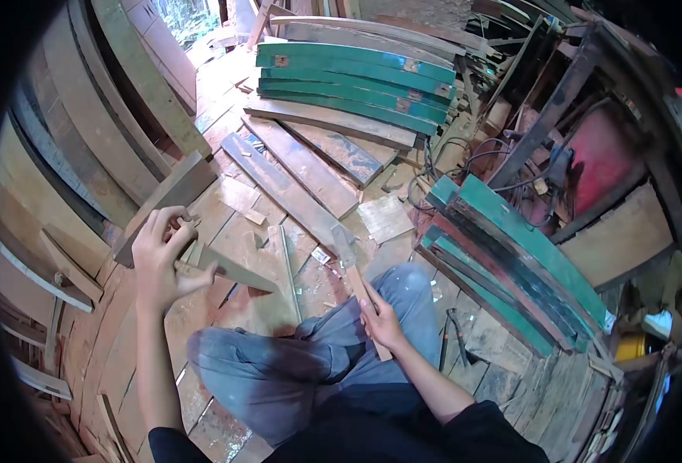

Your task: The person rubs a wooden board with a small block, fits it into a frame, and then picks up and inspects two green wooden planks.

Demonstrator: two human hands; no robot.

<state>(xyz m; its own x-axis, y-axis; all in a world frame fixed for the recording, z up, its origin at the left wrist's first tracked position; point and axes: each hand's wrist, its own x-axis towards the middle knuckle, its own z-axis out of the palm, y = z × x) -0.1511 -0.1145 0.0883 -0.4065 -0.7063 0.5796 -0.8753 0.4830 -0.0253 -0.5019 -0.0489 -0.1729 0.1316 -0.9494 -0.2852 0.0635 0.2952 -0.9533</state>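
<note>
My left hand [163, 258] is raised at the left, its fingers curled round the thick end of a tapering brown wooden piece [237, 272] and its thumb stretched along the near side. The piece narrows to the right, over the floor in front of my left knee; its held end is mostly hidden by the fingers. Over my lap, my right hand [381, 320] is closed round a narrow wooden strip [359, 287]. A greyish, blade-like part [342, 245] shows at the strip's far end, overlapping a long plank [283, 185] on the floor.
Green-painted boards are stacked ahead [349, 81], and another green stack [518, 255] stands at my right. Tall planks [86, 116] lean along the left. Beside my right knee lies a dark-handled tool [458, 339]. Cables [472, 158] trail near a framed bench with a red panel [603, 158].
</note>
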